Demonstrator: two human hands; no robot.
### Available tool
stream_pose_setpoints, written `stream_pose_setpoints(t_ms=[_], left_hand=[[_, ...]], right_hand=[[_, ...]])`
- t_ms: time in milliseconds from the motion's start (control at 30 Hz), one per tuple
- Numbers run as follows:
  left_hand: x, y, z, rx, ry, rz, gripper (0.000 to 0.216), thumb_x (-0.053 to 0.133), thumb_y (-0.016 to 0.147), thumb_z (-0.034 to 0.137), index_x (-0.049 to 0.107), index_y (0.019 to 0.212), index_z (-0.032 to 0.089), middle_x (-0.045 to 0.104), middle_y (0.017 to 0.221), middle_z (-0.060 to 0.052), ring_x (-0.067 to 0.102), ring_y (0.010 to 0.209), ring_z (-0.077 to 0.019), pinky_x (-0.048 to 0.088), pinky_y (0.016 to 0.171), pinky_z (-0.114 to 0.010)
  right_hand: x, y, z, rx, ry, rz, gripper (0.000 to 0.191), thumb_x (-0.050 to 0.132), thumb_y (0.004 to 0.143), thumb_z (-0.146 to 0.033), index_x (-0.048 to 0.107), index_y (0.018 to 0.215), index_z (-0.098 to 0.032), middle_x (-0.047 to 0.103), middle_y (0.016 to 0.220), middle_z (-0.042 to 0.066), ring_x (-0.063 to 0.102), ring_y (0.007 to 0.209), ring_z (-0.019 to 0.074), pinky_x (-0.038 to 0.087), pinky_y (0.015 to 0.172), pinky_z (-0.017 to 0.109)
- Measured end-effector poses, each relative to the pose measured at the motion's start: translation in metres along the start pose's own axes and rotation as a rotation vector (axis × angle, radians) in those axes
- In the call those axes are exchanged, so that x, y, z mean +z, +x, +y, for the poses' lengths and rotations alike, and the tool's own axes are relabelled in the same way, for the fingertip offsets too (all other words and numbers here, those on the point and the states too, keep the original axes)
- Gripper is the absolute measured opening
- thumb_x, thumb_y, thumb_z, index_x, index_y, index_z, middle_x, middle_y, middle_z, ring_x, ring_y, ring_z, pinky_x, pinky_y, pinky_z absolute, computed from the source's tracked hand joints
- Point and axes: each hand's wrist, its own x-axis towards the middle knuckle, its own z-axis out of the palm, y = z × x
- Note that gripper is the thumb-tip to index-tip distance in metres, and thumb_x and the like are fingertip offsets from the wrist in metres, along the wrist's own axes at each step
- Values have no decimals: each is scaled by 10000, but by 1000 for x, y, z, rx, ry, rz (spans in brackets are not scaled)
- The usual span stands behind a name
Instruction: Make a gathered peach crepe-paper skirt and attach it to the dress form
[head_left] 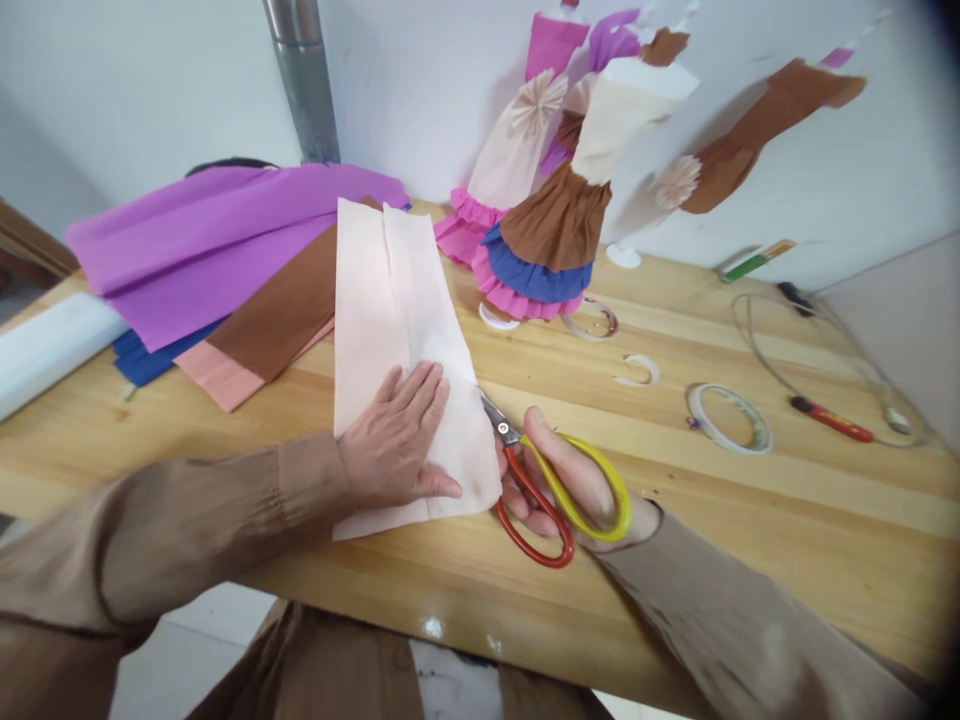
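Observation:
My left hand (397,435) lies flat with fingers stretched out on a folded sheet of cream crepe paper (390,300) that rests on the wooden table (675,520). My right hand (559,480) grips a pair of scissors (555,490) with one red and one yellow handle loop. The short metal blades point toward the right edge of the cream sheet, beside my left fingertips.
Purple, brown, pink and blue crepe sheets (217,260) lie stacked at the back left beside a white roll (52,345). Paper-dress figures (555,190) stand against the wall. Tape rings (729,418), a red-handled tool (831,418) and a wire loop (817,360) lie at right.

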Motion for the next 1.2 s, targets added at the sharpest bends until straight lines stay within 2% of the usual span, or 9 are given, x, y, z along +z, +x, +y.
stream_pose_setpoints(t_ms=[233, 400, 533, 633, 767, 900, 967, 1033, 1200], left_hand=[[1, -2, -1, 21, 7, 6, 1168, 88, 713, 854, 308, 1423, -47, 247, 1508, -311, 187, 1441, -393, 115, 1158, -565], [0, -4, -1, 38, -39, 12, 1183, 87, 711, 852, 297, 1420, -71, 233, 1510, -313, 167, 1447, -389, 99, 1172, -561], [-21, -1, -5, 33, -189, -57, 1063, 79, 797, 795, 271, 1451, -21, 234, 1528, -268, 182, 1449, -368, 196, 1142, -603], [-48, 7, -23, -11, -274, -40, 741, 150, 948, 605, 371, 1436, 92, 343, 1516, -180, 290, 1430, -284, 310, 1132, -507], [-72, 36, -67, 90, -202, 27, 390, 438, 940, 368, 628, 1202, 150, 567, 1362, -119, 529, 1265, -211, 389, 1087, -364], [-68, 89, -101, 210, -173, -32, 264, 504, 881, 225, 688, 1069, 206, 711, 1133, -30, 635, 1071, -151, 439, 981, -289], [-60, 116, -105, 340, -147, -109, 255, 499, 860, 173, 709, 1003, 197, 721, 1096, -41, 633, 1036, -154, 437, 940, -274], [-51, 137, -103, 382, -138, -139, 226, 536, 806, 136, 726, 920, 180, 730, 1042, -55, 630, 996, -168, 437, 897, -269], [-44, 157, -94, 457, -109, -188, 166, 601, 677, 99, 724, 771, 158, 723, 901, -73, 603, 919, -207, 428, 807, -285]], right_hand=[[-4, 2, -5, 28, -13, -38, 702, 216, 811, -810, 510, 725, -179, 562, 437, 13, 395, 250, 69, 245, 275, 157], [-3, 2, -4, 3, -11, -40, 693, 248, 798, -816, 519, 727, -181, 566, 439, 10, 387, 254, 70, 217, 276, 166], [-1, -1, -2, -24, -36, -6, 692, 328, 737, -850, 515, 724, -184, 549, 420, -6, 377, 253, 64, 204, 269, 160], [-1, -3, 0, -23, -52, -11, 700, 362, 702, -869, 515, 733, -186, 556, 428, -10, 389, 261, 60, 219, 273, 152], [-4, -3, 2, 3, -58, -13, 689, 344, 734, -849, 524, 738, -184, 555, 434, -6, 392, 263, 65, 235, 275, 154], [-5, -1, 0, 0, -74, -33, 691, 323, 741, -847, 520, 734, -184, 543, 417, -2, 370, 251, 67, 219, 258, 154], [-4, -1, -1, 4, -81, -38, 685, 328, 741, -846, 513, 724, -187, 542, 413, -1, 367, 245, 63, 208, 250, 149], [-4, -2, -4, 10, -84, -32, 667, 319, 765, -827, 507, 725, -189, 542, 415, -3, 370, 245, 57, 207, 250, 140], [-8, -7, -8, 43, -96, -31, 651, 251, 828, -777, 510, 735, -187, 553, 436, -2, 391, 265, 51, 254, 273, 125]])
